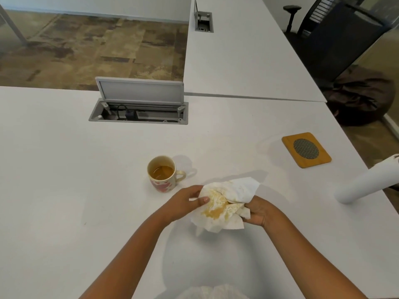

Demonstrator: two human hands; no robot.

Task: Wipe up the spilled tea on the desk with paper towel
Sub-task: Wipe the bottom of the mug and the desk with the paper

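Observation:
A crumpled white paper towel [224,203] with a brown tea stain in its middle hangs just above the white desk [64,169]. My left hand [185,201] pinches its left edge with thumb on top. My right hand [259,212] grips its right side, fingers curled under the folds. A cream mug [163,173] with red hearts stands upright to the left of the towel, holding a little tea. I see no wet patch on the desk around the towel.
A wooden coaster [306,149] with a mesh disc lies at the right. A paper towel roll [367,182] lies near the right edge. An open cable box [138,111] with raised lid sits behind the mug. An office chair [336,33] stands far right.

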